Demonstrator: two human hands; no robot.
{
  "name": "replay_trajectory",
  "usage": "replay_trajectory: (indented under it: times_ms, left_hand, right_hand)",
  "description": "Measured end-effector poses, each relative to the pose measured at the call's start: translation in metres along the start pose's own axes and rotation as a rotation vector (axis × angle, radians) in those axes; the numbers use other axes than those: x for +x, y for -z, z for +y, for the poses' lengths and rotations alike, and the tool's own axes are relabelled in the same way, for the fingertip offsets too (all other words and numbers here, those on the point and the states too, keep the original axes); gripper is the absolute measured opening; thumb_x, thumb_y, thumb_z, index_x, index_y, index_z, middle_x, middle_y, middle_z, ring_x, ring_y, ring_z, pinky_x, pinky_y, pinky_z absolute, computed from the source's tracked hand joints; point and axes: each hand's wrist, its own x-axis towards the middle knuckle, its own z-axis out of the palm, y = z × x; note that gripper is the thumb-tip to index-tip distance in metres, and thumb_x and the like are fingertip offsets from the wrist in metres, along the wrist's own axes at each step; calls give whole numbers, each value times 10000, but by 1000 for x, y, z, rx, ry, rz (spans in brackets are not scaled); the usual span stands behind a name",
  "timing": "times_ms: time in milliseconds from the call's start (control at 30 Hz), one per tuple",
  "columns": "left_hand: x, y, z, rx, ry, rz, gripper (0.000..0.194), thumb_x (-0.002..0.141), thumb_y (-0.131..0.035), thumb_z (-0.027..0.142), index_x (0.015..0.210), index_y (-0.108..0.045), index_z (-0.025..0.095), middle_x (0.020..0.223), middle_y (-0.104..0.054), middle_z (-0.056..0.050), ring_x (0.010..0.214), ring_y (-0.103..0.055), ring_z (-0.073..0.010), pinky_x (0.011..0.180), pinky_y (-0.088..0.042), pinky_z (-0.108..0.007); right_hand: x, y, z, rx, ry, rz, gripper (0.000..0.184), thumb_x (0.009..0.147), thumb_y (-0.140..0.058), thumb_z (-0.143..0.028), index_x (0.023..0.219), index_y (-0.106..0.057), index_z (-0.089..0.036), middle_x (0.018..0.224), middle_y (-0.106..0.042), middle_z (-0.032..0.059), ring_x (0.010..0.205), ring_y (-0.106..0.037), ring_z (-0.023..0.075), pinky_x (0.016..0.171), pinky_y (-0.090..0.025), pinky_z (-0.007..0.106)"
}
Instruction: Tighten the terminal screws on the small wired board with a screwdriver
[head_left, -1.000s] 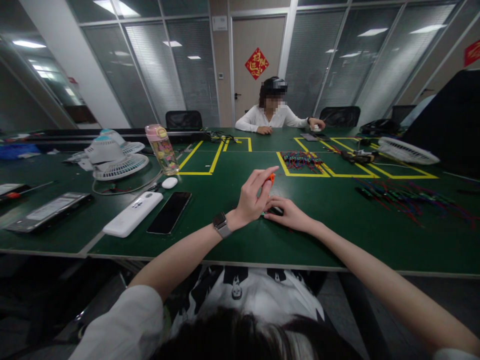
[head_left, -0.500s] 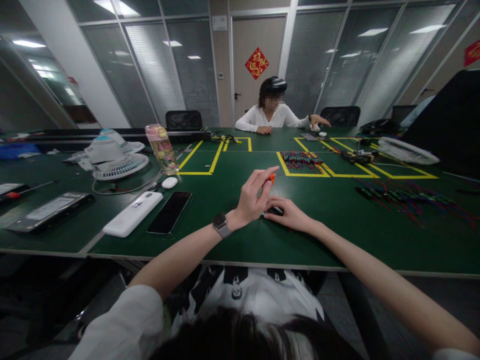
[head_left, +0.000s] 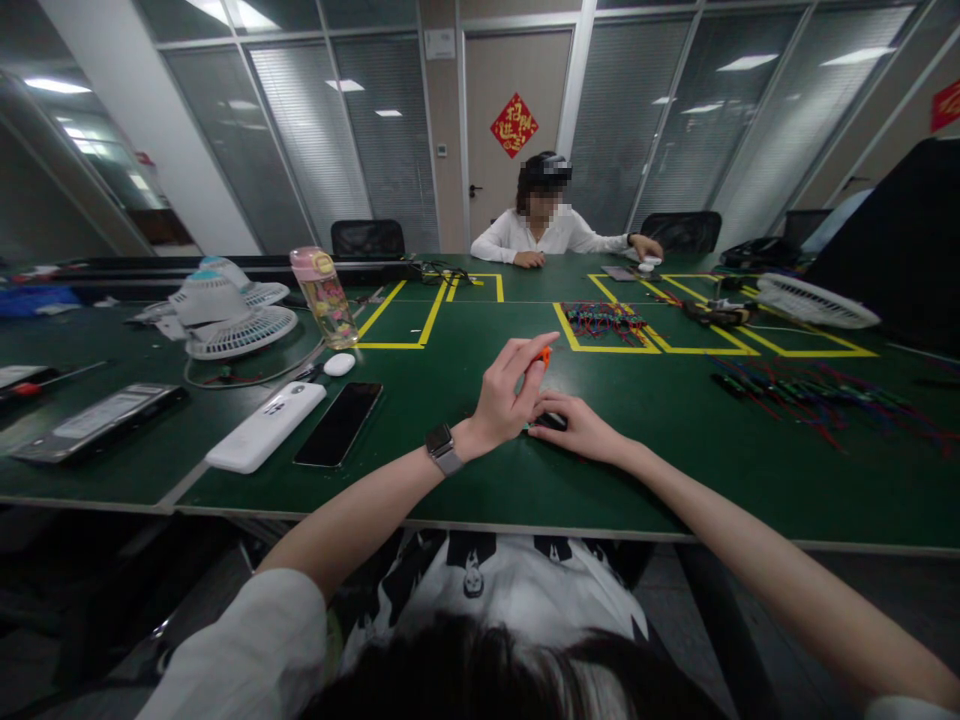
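Observation:
My left hand (head_left: 501,392), with a watch on its wrist, is raised just above the table, its fingers closed round a small orange-ended thing (head_left: 545,356). Only the orange end shows; the rest is hidden by the fingers, so I cannot tell its kind. Close by on the right, my right hand (head_left: 581,428) rests on the tabletop and grips a small dark object (head_left: 553,421) between thumb and fingers. A sliver of green shows at that object's left side. The two hands overlap in view, and whether the orange-ended thing touches the dark object is hidden.
To the left lie a black phone (head_left: 339,424), a white power bank (head_left: 266,428), a white case (head_left: 340,364), a bottle (head_left: 325,298) and a fan (head_left: 240,330). Wired circuit boards (head_left: 607,322) sit inside yellow tape; more boards (head_left: 817,388) lie right. A person (head_left: 540,225) sits opposite.
Both my hands hold the same pose and place. Across the table, the other person's hand has come down onto a small white object.

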Motion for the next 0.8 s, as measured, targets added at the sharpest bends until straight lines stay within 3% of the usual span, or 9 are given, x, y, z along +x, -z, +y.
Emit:
replay_trajectory:
  times_ms: [800]
  left_hand:
    - [0, 0, 0, -6, -22, 1, 312, 959, -375, 189, 1227, -529, 150, 1001, -604, -75, 893, -567, -133, 807, -476, -274]
  right_hand:
    - [0, -1, 2, 4, 14, 0, 96, 829, -649, -259, 882, -676, -183, 967, -673, 67, 920, -636, 208, 856, -487, 336]
